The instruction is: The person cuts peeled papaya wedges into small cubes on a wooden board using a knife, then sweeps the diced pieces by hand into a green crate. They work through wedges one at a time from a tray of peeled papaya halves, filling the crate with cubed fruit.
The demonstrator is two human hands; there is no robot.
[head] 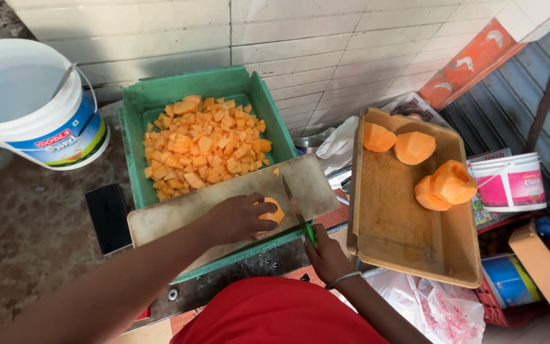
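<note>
Green crate (136, 121) behind cutting board (179, 216) heaped with diced fruit (205, 146); left hand (240, 216) grip pinching one piece (274, 210), right hand (327, 255) grip clenched on knife (297, 213); four chunks (415, 148) uncut on tray (402, 236) right of board.

Speckled grey-brown stone counter (39, 236), seen from above, set against a white tiled wall. Directly on it: a white plastic bucket (30, 102) with a wire handle at the far left corner; a flat black rectangular object (108, 218) near the middle; and, just beside that object, a green plastic crate (136, 105) whose rim supports a pale cutting board (224, 197).
</note>
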